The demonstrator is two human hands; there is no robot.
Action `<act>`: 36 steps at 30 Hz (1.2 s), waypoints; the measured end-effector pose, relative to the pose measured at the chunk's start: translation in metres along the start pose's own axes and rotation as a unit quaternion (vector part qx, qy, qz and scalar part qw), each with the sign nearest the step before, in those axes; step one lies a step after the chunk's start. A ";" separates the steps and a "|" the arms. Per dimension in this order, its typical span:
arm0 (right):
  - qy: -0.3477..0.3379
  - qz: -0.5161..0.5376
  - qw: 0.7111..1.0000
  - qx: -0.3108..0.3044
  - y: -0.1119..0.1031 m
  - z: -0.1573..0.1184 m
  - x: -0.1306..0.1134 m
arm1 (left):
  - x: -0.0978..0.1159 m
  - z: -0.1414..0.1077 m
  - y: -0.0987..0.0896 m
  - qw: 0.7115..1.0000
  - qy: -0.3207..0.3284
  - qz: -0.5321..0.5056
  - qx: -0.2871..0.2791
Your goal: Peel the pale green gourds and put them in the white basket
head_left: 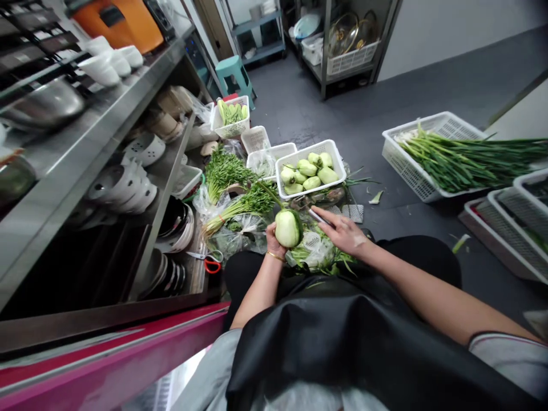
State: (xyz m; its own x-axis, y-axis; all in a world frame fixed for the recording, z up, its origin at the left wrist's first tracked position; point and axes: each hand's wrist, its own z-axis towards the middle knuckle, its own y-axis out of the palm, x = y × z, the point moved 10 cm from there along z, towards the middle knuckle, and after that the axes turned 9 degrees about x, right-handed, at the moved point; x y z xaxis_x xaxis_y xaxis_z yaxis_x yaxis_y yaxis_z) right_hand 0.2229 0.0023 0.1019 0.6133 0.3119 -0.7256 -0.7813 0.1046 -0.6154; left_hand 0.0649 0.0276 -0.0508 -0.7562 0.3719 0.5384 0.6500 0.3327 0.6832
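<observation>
My left hand (pixel 276 241) is wrapped round a round green vegetable (pixel 287 229), with a stem at its top. Pale flesh shows on the vegetable's front, and darker green skin remains along its right side. A slim metal-edged tool (pixel 322 218) is gripped in my right hand (pixel 346 233), a little to the right of the vegetable and apart from it; whether it is a knife or a peeler I cannot tell. Below both hands lie green trimmings and clear plastic (pixel 314 242). Just beyond, a white basket (pixel 280 184) holds several pale green vegetables (pixel 311 182).
Leafy greens (pixel 229 171) and red-handled scissors (pixel 213 265) lie to the left. Metal shelving (pixel 166 200) with stacked bowls runs along that side. On the right, a white crate (pixel 406 162) holds long green stalks (pixel 466 162). A teal stool (pixel 233 74) stands farther back.
</observation>
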 end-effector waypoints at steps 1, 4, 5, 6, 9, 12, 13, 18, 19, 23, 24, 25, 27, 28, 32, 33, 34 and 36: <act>-0.027 -0.004 1.000 -0.002 0.008 -0.005 -0.006 | 0.005 0.001 0.000 1.000 0.012 -0.002 0.002; -0.045 -0.003 0.998 -0.037 0.035 -0.056 0.008 | 0.015 0.002 -0.004 0.999 0.034 -0.011 0.024; -0.035 0.001 0.998 -0.059 0.042 -0.080 0.020 | 0.017 0.003 -0.005 0.999 0.033 -0.016 0.031; -0.025 0.008 0.995 -0.092 0.047 -0.104 0.033 | 0.018 0.003 -0.005 0.999 0.028 -0.021 0.032; 0.025 0.001 0.992 -0.126 0.033 -0.134 0.062 | 0.019 0.002 0.003 1.000 0.005 -0.021 -0.003; 0.011 -0.014 0.996 -0.086 0.004 -0.084 0.042 | 0.015 0.000 0.011 0.999 -0.014 -0.011 -0.029; -0.009 -0.010 0.997 -0.075 -0.001 -0.059 0.025 | 0.012 -0.001 0.011 0.999 -0.022 -0.006 -0.029; -0.049 0.002 0.997 -0.052 0.007 -0.007 -0.022 | 0.011 -0.005 0.009 1.000 -0.002 0.006 -0.014; -0.043 0.004 0.998 -0.049 0.011 -0.021 -0.017 | 0.013 -0.006 0.007 1.000 0.008 0.003 -0.005; 0.010 0.019 0.994 -0.103 0.024 -0.105 0.031 | 0.022 -0.004 0.008 0.999 0.026 -0.029 0.000; 0.027 0.019 0.993 -0.111 0.023 -0.116 0.040 | 0.025 -0.003 0.010 0.998 0.032 -0.044 -0.008; 0.042 0.016 0.993 -0.107 0.019 -0.118 0.046 | 0.026 -0.001 0.012 0.997 0.036 -0.061 -0.014; 0.050 0.006 0.997 -0.067 0.010 -0.097 0.044 | 0.024 0.002 0.014 0.996 0.028 -0.084 -0.012; 0.035 0.004 0.998 -0.048 0.008 -0.078 0.035 | 0.019 0.003 0.015 0.996 0.013 -0.086 -0.008; -0.081 0.000 0.996 -0.037 0.030 -0.014 -0.020 | 0.006 0.001 0.019 0.998 -0.012 -0.054 0.018; -0.093 -0.021 0.994 -0.045 0.039 -0.011 -0.026 | 0.009 0.001 0.018 0.998 0.001 -0.052 0.028; -0.090 -0.052 0.993 -0.054 0.048 -0.016 -0.026 | 0.013 0.002 0.016 0.997 0.022 -0.054 0.043; -0.063 -0.122 0.987 -0.083 0.060 -0.042 -0.010 | 0.025 0.004 0.008 0.993 0.066 -0.068 0.076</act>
State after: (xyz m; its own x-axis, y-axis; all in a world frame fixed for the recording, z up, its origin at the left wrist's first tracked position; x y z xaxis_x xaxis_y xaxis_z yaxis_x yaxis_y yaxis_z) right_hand 0.1747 -0.0343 0.0595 0.7533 0.4132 -0.5116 -0.5757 0.0385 -0.8167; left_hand 0.0516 0.0426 -0.0339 -0.8340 0.2017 0.5135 0.5381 0.5028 0.6765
